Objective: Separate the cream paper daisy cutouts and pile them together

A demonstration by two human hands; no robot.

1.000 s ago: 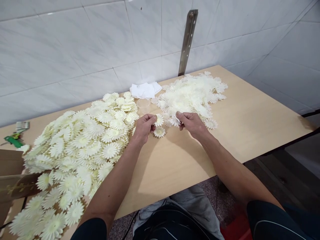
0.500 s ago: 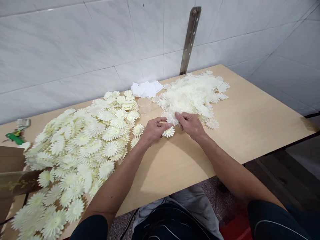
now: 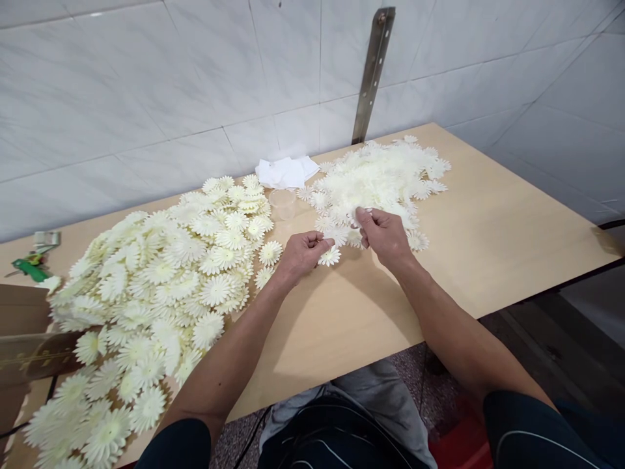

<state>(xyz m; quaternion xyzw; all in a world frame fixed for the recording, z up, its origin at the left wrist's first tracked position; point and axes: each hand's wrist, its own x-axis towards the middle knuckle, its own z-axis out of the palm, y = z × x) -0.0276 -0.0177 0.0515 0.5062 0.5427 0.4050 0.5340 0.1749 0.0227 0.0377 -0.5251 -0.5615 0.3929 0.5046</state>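
Observation:
My left hand is closed in a pinch, thumb against the fingers, on the edge of a pale artificial flower. Just under its fingertips shows another cream flower with a small dark centre. At the near edge of a heap of thin, whitish flower pieces, my right hand is pinched too, thumb on forefinger. A bit of white shows at its fingertips, but I cannot make out what it is. The two hands are a short way apart.
A large heap of cream artificial flowers spreads over the left of the wooden table. White papers and a clear plastic cup stand by the tiled wall. A green tool lies far left, near a brown box.
My right hand has moved a little to the right and away from me, widening the gap between the hands. My left hand has stayed almost where it was.

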